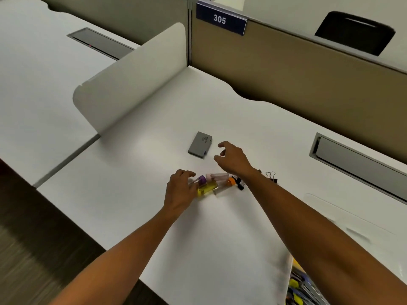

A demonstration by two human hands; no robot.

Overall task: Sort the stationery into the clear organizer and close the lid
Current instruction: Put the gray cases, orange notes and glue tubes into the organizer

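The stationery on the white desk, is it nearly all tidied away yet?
Not yet. Nothing looks sorted: the small coloured-cap tubes, black binder clips and flat grey case all lie loose on the white desk. The left hand touches the tubes; the right hand hovers open. Everything remains, including closing the lid.

White digits "305" stand on the dark blue rectangular plaque point(221, 19) fixed at the top of the tan cubicle partition point(297, 73), while the small print on the flat grey plastic case point(200, 145) lying on the white desk point(154, 150) is too blurred to read.
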